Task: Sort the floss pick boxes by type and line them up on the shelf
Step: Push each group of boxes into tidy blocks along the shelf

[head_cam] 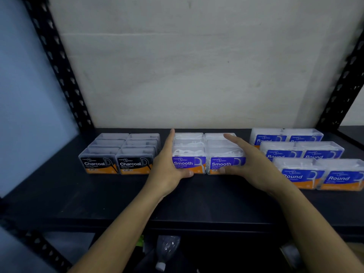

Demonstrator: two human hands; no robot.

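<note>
Three groups of clear floss pick boxes stand on the black shelf. The Charcoal boxes with black labels sit at the left in two columns. In the middle are the purple-labelled Smooth boxes, also two columns. My left hand presses flat against the left side of the Smooth group, thumb on its front. My right hand cups the group's right side, thumb on the front box. The blue-labelled Round boxes stand at the right in loosely staggered rows, partly hidden behind my right wrist.
Black perforated uprights frame the shelf at left and right, with a pale wall behind. On a lower level below the shelf edge lies a clear plastic bottle among dark clutter.
</note>
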